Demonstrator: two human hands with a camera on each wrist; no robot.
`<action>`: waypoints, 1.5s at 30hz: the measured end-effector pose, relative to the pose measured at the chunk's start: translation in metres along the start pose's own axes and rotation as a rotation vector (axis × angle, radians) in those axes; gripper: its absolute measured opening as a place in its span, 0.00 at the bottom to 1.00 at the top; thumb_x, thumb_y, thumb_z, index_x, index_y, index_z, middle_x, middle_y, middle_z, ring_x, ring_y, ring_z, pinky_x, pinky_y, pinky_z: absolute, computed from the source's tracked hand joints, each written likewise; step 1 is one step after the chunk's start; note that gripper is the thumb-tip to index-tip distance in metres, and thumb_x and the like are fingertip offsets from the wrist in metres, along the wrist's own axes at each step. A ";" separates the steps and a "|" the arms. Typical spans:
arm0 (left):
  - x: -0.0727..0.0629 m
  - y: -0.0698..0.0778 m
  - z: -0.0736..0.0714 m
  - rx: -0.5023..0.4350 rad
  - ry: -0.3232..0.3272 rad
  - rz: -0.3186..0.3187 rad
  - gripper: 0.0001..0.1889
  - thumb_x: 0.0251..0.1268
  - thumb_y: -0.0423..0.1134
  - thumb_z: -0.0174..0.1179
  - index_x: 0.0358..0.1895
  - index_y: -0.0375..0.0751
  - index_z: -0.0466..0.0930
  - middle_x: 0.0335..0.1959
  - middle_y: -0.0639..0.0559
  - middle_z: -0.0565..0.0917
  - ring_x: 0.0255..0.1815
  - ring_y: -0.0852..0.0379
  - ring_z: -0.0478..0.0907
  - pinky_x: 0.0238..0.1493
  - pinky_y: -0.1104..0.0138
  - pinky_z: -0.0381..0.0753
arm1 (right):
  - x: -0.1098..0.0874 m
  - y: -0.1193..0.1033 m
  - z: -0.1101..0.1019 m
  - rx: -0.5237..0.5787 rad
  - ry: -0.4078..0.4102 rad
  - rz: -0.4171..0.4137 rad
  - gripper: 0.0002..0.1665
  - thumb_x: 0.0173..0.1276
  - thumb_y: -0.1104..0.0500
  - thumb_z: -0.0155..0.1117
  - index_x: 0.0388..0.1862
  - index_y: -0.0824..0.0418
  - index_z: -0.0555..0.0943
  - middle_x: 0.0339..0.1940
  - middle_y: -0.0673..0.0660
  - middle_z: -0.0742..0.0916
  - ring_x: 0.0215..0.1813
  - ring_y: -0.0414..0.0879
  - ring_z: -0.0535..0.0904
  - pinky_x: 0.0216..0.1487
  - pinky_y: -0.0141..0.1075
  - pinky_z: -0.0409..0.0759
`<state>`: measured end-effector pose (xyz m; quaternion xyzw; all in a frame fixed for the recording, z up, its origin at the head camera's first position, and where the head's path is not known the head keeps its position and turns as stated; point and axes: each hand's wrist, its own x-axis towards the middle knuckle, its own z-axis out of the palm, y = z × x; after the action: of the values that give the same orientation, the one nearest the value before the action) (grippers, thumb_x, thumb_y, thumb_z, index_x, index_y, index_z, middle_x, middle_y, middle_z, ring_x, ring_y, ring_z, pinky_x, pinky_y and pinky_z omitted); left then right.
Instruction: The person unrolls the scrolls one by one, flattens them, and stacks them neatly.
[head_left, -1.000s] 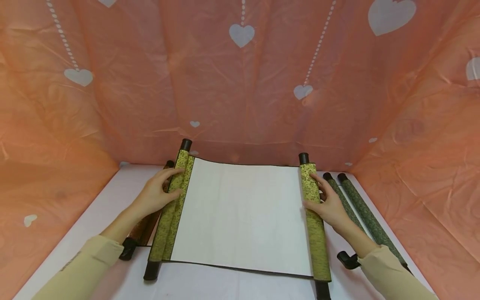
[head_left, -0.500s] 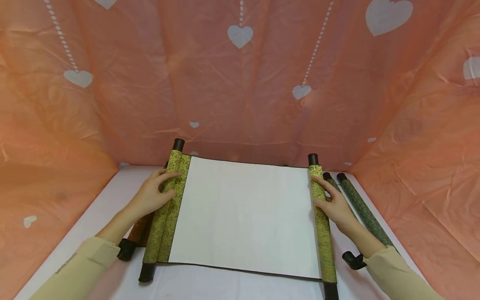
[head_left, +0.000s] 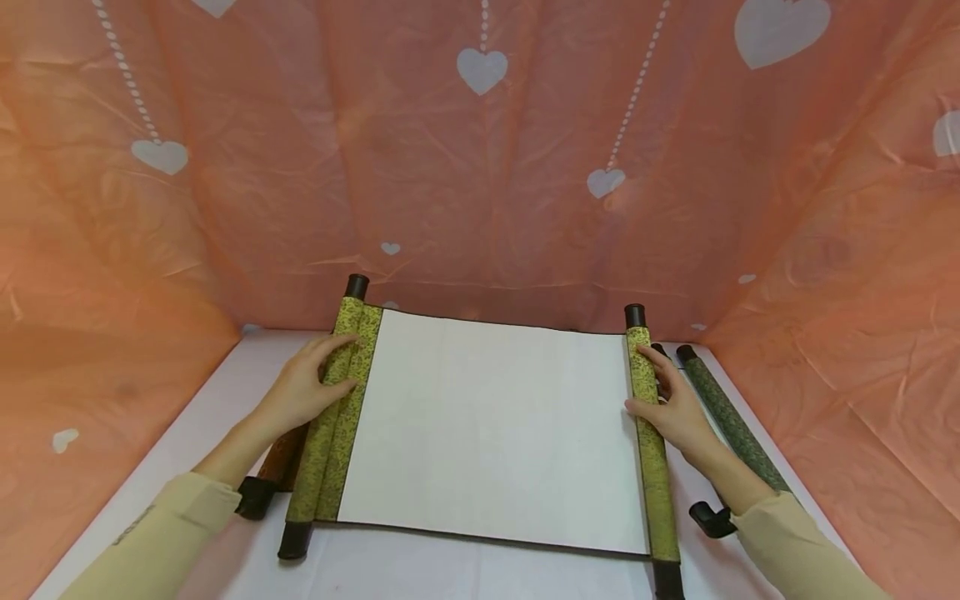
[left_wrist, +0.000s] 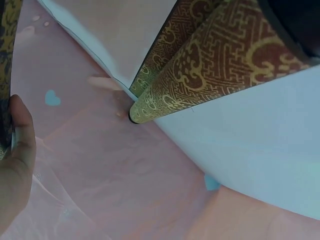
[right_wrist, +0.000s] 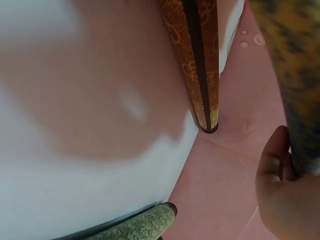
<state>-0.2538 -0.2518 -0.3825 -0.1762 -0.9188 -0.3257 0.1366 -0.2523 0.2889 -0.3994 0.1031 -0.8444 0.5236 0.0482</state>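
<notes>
A hanging scroll with white paper (head_left: 495, 425) is spread between two rollers faced in yellow-green patterned cloth, each with black end knobs. My left hand (head_left: 300, 390) grips the left roller (head_left: 309, 479), thumb and fingers on the cloth near its upper half. On the other side, my right hand (head_left: 673, 410) holds the right roller (head_left: 657, 487) in the same way. The left wrist view has part of the left hand (left_wrist: 17, 170) at the patterned roller (left_wrist: 7, 55). In the right wrist view, the right hand (right_wrist: 285, 200) curls at its roller (right_wrist: 300, 65).
Below the held scroll at left lies a brown patterned scroll (head_left: 281, 467), larger in the left wrist view as a brown roller (left_wrist: 210, 65). A green scroll (head_left: 735, 417) lies at right on the white tabletop (head_left: 420, 567). Orange heart-printed sheeting (head_left: 480, 183) encloses the table.
The right hand has carried its roller to the right and the left hand has shifted slightly left. More white paper now shows between the rollers.
</notes>
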 end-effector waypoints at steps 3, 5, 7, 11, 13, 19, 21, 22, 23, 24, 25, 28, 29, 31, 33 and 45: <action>0.000 -0.002 -0.002 0.007 0.009 0.008 0.35 0.67 0.32 0.69 0.77 0.41 0.68 0.71 0.30 0.69 0.71 0.27 0.65 0.62 0.31 0.69 | -0.001 -0.002 -0.004 -0.011 -0.002 0.024 0.54 0.70 0.68 0.69 0.87 0.50 0.53 0.84 0.71 0.56 0.81 0.73 0.52 0.70 0.71 0.61; 0.000 -0.003 -0.003 0.013 0.010 0.005 0.35 0.67 0.32 0.69 0.77 0.41 0.68 0.72 0.30 0.68 0.71 0.27 0.66 0.61 0.32 0.71 | -0.001 -0.004 -0.007 -0.023 -0.006 0.048 0.52 0.71 0.68 0.68 0.87 0.49 0.54 0.83 0.72 0.56 0.82 0.73 0.51 0.72 0.70 0.60; -0.001 -0.003 -0.004 0.016 0.007 -0.001 0.35 0.67 0.32 0.69 0.77 0.40 0.68 0.72 0.29 0.68 0.69 0.27 0.67 0.59 0.34 0.73 | -0.001 -0.004 -0.009 -0.032 -0.007 0.071 0.51 0.71 0.68 0.67 0.87 0.50 0.54 0.83 0.72 0.56 0.82 0.73 0.50 0.74 0.69 0.58; -0.002 -0.003 -0.006 0.022 0.005 -0.006 0.35 0.67 0.32 0.68 0.77 0.39 0.68 0.72 0.29 0.68 0.66 0.27 0.71 0.57 0.36 0.76 | -0.002 -0.005 -0.012 -0.052 0.000 0.114 0.50 0.72 0.68 0.63 0.87 0.49 0.55 0.85 0.70 0.55 0.82 0.72 0.50 0.69 0.62 0.69; -0.002 -0.003 -0.007 0.022 0.004 -0.008 0.35 0.67 0.31 0.68 0.77 0.39 0.68 0.71 0.29 0.68 0.64 0.27 0.72 0.56 0.36 0.77 | -0.002 -0.004 -0.013 -0.054 0.001 0.131 0.49 0.72 0.68 0.60 0.87 0.48 0.54 0.86 0.68 0.54 0.82 0.70 0.54 0.57 0.53 0.76; -0.004 -0.001 -0.007 0.024 0.003 -0.015 0.35 0.67 0.33 0.69 0.76 0.39 0.69 0.70 0.28 0.69 0.62 0.28 0.74 0.54 0.37 0.78 | -0.003 -0.001 -0.015 -0.052 -0.009 0.152 0.49 0.75 0.66 0.59 0.88 0.44 0.51 0.87 0.66 0.50 0.49 0.60 0.71 0.43 0.45 0.74; -0.004 -0.001 -0.006 0.025 0.002 -0.019 0.35 0.67 0.33 0.69 0.76 0.39 0.69 0.69 0.28 0.70 0.60 0.28 0.75 0.53 0.37 0.78 | -0.004 0.000 -0.014 -0.060 -0.020 0.136 0.52 0.74 0.64 0.65 0.88 0.44 0.50 0.87 0.66 0.49 0.65 0.65 0.71 0.54 0.52 0.76; -0.004 -0.001 -0.006 0.026 0.001 -0.021 0.35 0.67 0.33 0.69 0.76 0.39 0.69 0.69 0.28 0.70 0.60 0.28 0.75 0.53 0.37 0.78 | -0.004 0.001 -0.014 -0.064 -0.025 0.124 0.55 0.72 0.63 0.68 0.88 0.44 0.49 0.87 0.67 0.49 0.74 0.68 0.65 0.59 0.57 0.75; -0.005 -0.001 -0.006 0.029 -0.002 -0.023 0.35 0.67 0.33 0.69 0.76 0.39 0.69 0.69 0.28 0.70 0.59 0.29 0.75 0.52 0.37 0.78 | -0.004 0.001 -0.014 -0.070 -0.033 0.110 0.57 0.71 0.63 0.71 0.88 0.45 0.49 0.87 0.67 0.48 0.81 0.69 0.53 0.66 0.63 0.70; -0.005 -0.002 -0.006 0.033 -0.005 -0.026 0.35 0.68 0.33 0.69 0.76 0.39 0.69 0.68 0.28 0.70 0.59 0.29 0.75 0.51 0.37 0.78 | -0.005 0.002 -0.014 -0.072 -0.039 0.094 0.58 0.69 0.63 0.73 0.88 0.46 0.49 0.87 0.67 0.48 0.82 0.71 0.51 0.70 0.66 0.66; -0.005 -0.002 -0.006 0.037 -0.009 -0.029 0.35 0.68 0.33 0.69 0.77 0.39 0.68 0.68 0.28 0.70 0.59 0.29 0.75 0.51 0.38 0.79 | -0.005 0.002 -0.014 -0.070 -0.045 0.080 0.59 0.68 0.63 0.74 0.88 0.46 0.49 0.87 0.67 0.48 0.84 0.70 0.42 0.72 0.69 0.60; -0.006 -0.004 -0.008 0.044 -0.017 -0.028 0.35 0.68 0.33 0.68 0.77 0.39 0.68 0.68 0.28 0.71 0.58 0.29 0.75 0.49 0.39 0.80 | -0.006 0.004 -0.015 -0.075 -0.048 0.056 0.58 0.70 0.66 0.71 0.88 0.46 0.48 0.87 0.66 0.48 0.84 0.70 0.40 0.73 0.69 0.58; -0.006 -0.004 -0.008 0.044 -0.017 -0.025 0.35 0.68 0.32 0.68 0.77 0.39 0.68 0.68 0.28 0.70 0.58 0.29 0.76 0.49 0.39 0.80 | -0.006 0.004 -0.016 -0.078 -0.047 0.054 0.58 0.71 0.66 0.70 0.88 0.45 0.47 0.87 0.66 0.48 0.84 0.70 0.40 0.73 0.68 0.59; -0.006 -0.005 -0.009 0.036 -0.013 -0.020 0.34 0.67 0.32 0.68 0.76 0.39 0.68 0.68 0.28 0.70 0.58 0.27 0.76 0.48 0.40 0.81 | -0.006 0.004 -0.018 -0.089 -0.042 0.055 0.57 0.72 0.66 0.67 0.88 0.44 0.45 0.87 0.66 0.48 0.84 0.71 0.42 0.68 0.63 0.67; -0.007 -0.005 -0.011 0.031 -0.006 -0.014 0.34 0.67 0.32 0.69 0.76 0.39 0.69 0.68 0.28 0.70 0.57 0.25 0.76 0.47 0.41 0.82 | -0.006 0.005 -0.019 -0.089 -0.040 0.060 0.56 0.74 0.66 0.65 0.88 0.43 0.44 0.87 0.66 0.48 0.83 0.73 0.45 0.66 0.62 0.70; -0.010 -0.011 -0.024 0.078 -0.039 -0.020 0.34 0.68 0.35 0.69 0.76 0.38 0.70 0.69 0.28 0.72 0.53 0.27 0.79 0.41 0.44 0.84 | -0.005 0.006 -0.021 -0.130 -0.029 0.057 0.54 0.72 0.66 0.62 0.88 0.47 0.46 0.86 0.66 0.51 0.71 0.69 0.66 0.44 0.47 0.77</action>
<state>-0.2465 -0.2774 -0.3744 -0.1680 -0.9350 -0.2875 0.1225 -0.2497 0.3110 -0.3960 0.0835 -0.8797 0.4673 0.0275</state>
